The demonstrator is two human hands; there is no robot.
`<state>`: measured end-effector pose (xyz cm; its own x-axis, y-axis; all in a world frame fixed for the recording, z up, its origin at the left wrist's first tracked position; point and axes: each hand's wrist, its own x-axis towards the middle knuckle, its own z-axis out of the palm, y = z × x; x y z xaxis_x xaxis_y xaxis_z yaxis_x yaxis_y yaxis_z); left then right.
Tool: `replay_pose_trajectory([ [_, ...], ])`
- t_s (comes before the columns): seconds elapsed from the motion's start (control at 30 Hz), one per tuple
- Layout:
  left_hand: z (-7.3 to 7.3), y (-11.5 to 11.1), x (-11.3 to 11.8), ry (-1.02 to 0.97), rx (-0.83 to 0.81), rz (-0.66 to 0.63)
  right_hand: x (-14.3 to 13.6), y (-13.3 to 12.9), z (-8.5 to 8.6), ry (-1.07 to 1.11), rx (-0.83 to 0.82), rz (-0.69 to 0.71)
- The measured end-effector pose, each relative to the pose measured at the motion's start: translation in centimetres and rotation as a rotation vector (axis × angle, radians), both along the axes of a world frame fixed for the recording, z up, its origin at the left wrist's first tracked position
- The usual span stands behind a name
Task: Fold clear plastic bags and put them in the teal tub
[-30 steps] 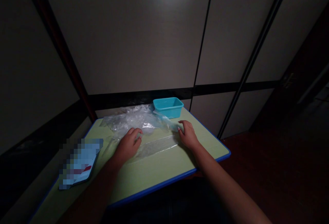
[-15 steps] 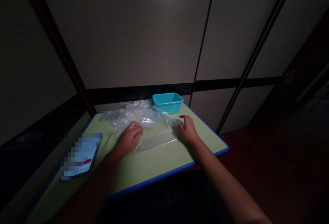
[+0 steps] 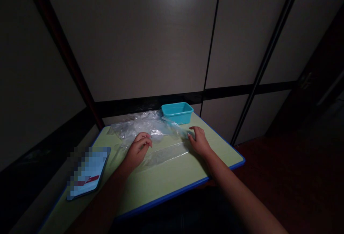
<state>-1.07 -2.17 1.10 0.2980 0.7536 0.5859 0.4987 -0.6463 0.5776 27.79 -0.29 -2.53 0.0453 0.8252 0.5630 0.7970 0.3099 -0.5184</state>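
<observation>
A flat clear plastic bag lies on the green table between my hands. My left hand is at its left end, fingers curled and a little apart, with nothing visible in them. My right hand is at the right, thumb and fingers apart, beside a folded strip of clear plastic; whether it touches the strip is unclear. Behind them lies a crumpled heap of clear plastic bags. The turquoise open container stands at the back of the table.
A tablet or phone, partly pixelated, lies at the table's left side. Blue edging runs along the table's rim. Large cabinet panels rise right behind the table. Dark reddish floor is at the right.
The whole view has shifted slightly, so the table and objects appear lower. The fingers of my left hand have loosened a little. My right hand stays in about the same place by the plastic.
</observation>
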Motion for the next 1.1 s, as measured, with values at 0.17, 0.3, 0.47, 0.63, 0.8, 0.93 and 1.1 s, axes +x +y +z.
replay_pose_trajectory([
  [0.17, 0.1, 0.1, 0.0, -0.079, -0.024, -0.006, 0.0, 0.0, -0.1, 0.0, 0.001, 0.002],
  [0.3, -0.1, 0.2, -0.2, -0.151, -0.035, -0.046, 0.1, 0.1, -0.2, 0.008, 0.017, 0.012],
  [0.47, -0.3, 0.1, -0.2, -0.199, -0.099, -0.094, 0.0, 0.1, -0.2, 0.0, 0.01, 0.013],
  [0.63, -0.2, -0.1, 0.1, -0.258, -0.126, -0.133, 0.0, 0.1, -0.1, -0.01, -0.005, 0.008],
  [0.8, -0.6, 0.2, 0.1, -0.303, -0.14, -0.147, 0.0, 0.0, 0.0, -0.012, -0.015, 0.007],
  [0.93, -1.1, 0.5, -0.1, -0.3, -0.128, -0.141, -0.1, 0.0, 0.0, -0.012, -0.014, 0.015],
  [1.1, -0.9, 0.2, 0.1, -0.268, -0.118, -0.106, 0.0, 0.2, -0.2, -0.021, -0.008, 0.02],
])
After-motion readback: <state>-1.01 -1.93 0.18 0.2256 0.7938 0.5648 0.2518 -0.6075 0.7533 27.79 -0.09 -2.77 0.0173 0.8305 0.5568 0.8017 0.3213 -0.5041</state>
